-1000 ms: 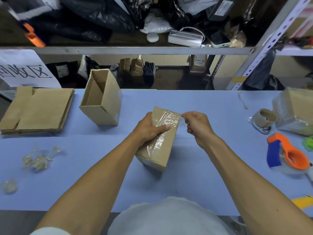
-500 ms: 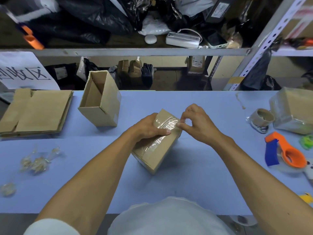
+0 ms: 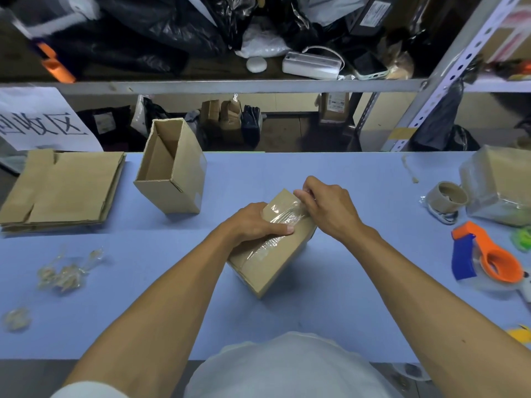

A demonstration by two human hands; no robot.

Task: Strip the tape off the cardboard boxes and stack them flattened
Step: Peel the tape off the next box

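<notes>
A small taped cardboard box (image 3: 275,259) lies tilted on the blue table (image 3: 359,297) in the middle. My left hand (image 3: 255,222) grips its top from the left, fingers curled over the clear tape (image 3: 283,216). My right hand (image 3: 327,205) pinches the tape at the box's far corner. An open, empty box (image 3: 175,168) stands behind to the left. A stack of flattened boxes (image 3: 63,188) lies at the far left.
Crumpled tape scraps (image 3: 63,274) lie front left. On the right are a tape roll (image 3: 446,196), an orange and blue tape dispenser (image 3: 488,254) and a plastic-wrapped box (image 3: 500,182). A cluttered metal shelf (image 3: 230,86) runs behind the table.
My right hand moved from beside the box onto its far corner and now pinches the tape there. The box has tipped lower and turned slightly under my left hand.
</notes>
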